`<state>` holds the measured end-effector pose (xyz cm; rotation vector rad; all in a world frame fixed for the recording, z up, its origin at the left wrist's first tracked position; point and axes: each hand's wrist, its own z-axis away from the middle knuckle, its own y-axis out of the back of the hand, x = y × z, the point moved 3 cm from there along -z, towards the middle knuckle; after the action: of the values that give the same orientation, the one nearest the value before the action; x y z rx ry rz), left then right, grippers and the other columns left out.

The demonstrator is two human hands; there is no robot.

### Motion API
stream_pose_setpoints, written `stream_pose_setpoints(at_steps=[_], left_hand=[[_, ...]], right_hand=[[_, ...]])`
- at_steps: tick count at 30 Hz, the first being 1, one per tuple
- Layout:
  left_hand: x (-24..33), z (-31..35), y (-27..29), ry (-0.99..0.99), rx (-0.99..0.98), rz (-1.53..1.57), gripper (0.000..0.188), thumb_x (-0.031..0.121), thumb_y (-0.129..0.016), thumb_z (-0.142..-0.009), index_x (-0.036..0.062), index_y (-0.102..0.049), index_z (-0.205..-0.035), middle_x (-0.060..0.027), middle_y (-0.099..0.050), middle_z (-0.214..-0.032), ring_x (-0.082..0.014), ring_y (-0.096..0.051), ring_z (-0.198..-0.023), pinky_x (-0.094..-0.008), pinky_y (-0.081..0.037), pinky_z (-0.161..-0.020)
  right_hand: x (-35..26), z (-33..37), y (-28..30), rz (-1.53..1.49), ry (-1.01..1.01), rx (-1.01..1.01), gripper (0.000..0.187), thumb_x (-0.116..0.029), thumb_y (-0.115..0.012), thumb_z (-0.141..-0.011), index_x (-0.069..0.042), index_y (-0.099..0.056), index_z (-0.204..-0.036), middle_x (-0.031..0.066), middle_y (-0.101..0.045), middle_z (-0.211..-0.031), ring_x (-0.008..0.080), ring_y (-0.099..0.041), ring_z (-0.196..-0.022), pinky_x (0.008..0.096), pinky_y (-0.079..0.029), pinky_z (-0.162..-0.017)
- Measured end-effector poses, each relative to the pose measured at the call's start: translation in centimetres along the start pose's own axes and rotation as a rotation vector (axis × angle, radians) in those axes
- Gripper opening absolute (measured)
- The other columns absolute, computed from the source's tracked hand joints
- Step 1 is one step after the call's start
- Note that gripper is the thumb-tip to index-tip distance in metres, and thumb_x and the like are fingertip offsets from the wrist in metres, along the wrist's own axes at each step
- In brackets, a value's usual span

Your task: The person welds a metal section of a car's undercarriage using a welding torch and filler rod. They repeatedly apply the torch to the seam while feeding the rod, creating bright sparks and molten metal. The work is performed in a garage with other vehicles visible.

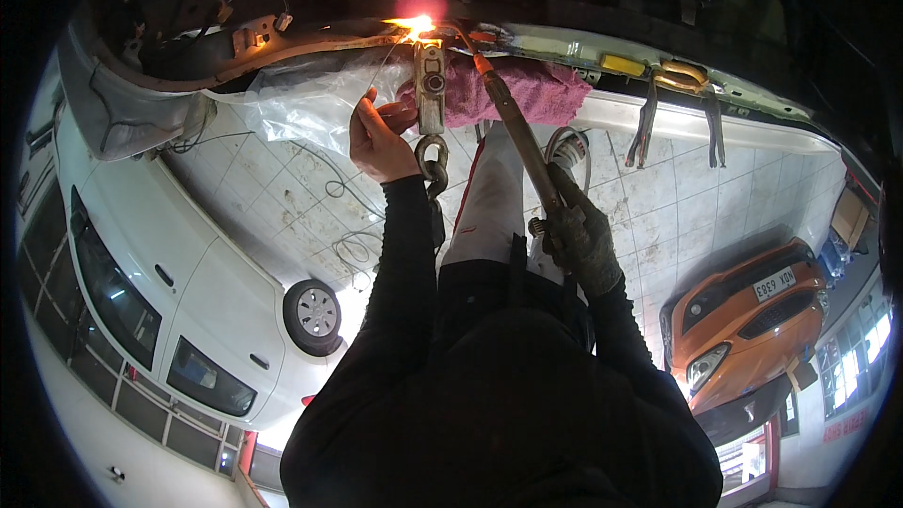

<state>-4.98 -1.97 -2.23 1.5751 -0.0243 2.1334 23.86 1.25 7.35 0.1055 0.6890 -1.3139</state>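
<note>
My bare left hand [384, 143] pinches a thin wire-like rod [384, 66] between thumb and fingers, its far end reaching up to a bright flame [416, 24]. In my gloved right hand [585, 240] is the handle of a gas torch [519, 127], its bent tip meeting the glow at the car body's metal edge [550, 40]. Just below the flame a metal pulling clamp [430, 103] grips that edge, and a chain [433, 167] hangs from it. Glare hides the exact spot being heated.
A pink cloth [546, 92] and clear plastic sheeting [306, 105] hang under the edge. To the right are a yellow piece [623, 65] and yellow-handled pliers [682, 75]. A white car [221, 268] stands left, an orange car [752, 320] right. Cable [353, 246] lies on the tiles.
</note>
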Motion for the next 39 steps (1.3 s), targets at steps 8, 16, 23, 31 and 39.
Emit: stream_pose_setpoints(at_steps=[8,16,23,31,39], left_hand=[[-0.1,-0.1,0.0,0.009,0.004,0.046,0.038,0.034,-0.053,-0.109,0.0011,-0.069,-0.119,-0.0106,-0.072,-0.079,-0.0189,-0.07,-0.061,-0.0302,-0.06,-0.058],[-0.2,0.1,0.0,-0.011,-0.029,0.097,0.043,0.038,-0.054,-0.108,-0.0007,-0.066,-0.122,-0.013,-0.072,-0.083,-0.0229,-0.073,-0.065,-0.0325,-0.062,-0.06],[0.7,2.7,0.8,-0.15,-0.005,0.102,0.045,0.035,-0.053,-0.109,-0.0055,-0.064,-0.124,-0.016,-0.073,-0.095,-0.0253,-0.075,-0.085,-0.0344,-0.063,-0.075],[2.4,7.3,5.4,-0.204,0.025,0.039,0.046,0.034,-0.051,-0.109,-0.0072,-0.063,-0.125,-0.0173,-0.072,-0.097,-0.0275,-0.075,-0.087,-0.0377,-0.065,-0.081],[1.6,11.7,10.3,-0.22,0.066,-0.033,0.045,0.03,-0.047,-0.11,-0.0092,-0.061,-0.127,-0.019,-0.072,-0.096,-0.0296,-0.075,-0.087,-0.0381,-0.065,-0.08]], right_hand=[[0.0,0.6,0.3,-0.072,-0.031,0.023,0.07,-0.041,-0.061,-0.1,-0.006,-0.041,-0.157,0.0027,-0.065,-0.076,0.0044,-0.048,-0.054,0.0212,-0.039,-0.051],[1.1,1.4,1.6,-0.035,-0.008,0.042,0.076,-0.043,-0.057,-0.1,-0.003,-0.034,-0.16,0.0048,-0.064,-0.078,0.0072,-0.054,-0.058,0.0244,-0.043,-0.052],[2.8,4.6,4.0,0.024,0.082,0.148,0.079,-0.054,-0.052,-0.101,-0.002,-0.035,-0.159,0.0039,-0.066,-0.083,0.0102,-0.062,-0.07,0.0262,-0.051,-0.064],[3.6,7.1,4.8,-0.091,0.011,0.088,0.07,-0.041,-0.057,-0.102,-0.006,-0.036,-0.159,0.0014,-0.064,-0.082,0.0055,-0.054,-0.063,0.0222,-0.044,-0.055],[4.8,4.0,5.0,-0.02,0.131,0.016,0.06,-0.033,-0.06,-0.103,-0.009,-0.045,-0.156,0.0008,-0.064,-0.082,0.0041,-0.053,-0.062,0.0233,-0.043,-0.053]])
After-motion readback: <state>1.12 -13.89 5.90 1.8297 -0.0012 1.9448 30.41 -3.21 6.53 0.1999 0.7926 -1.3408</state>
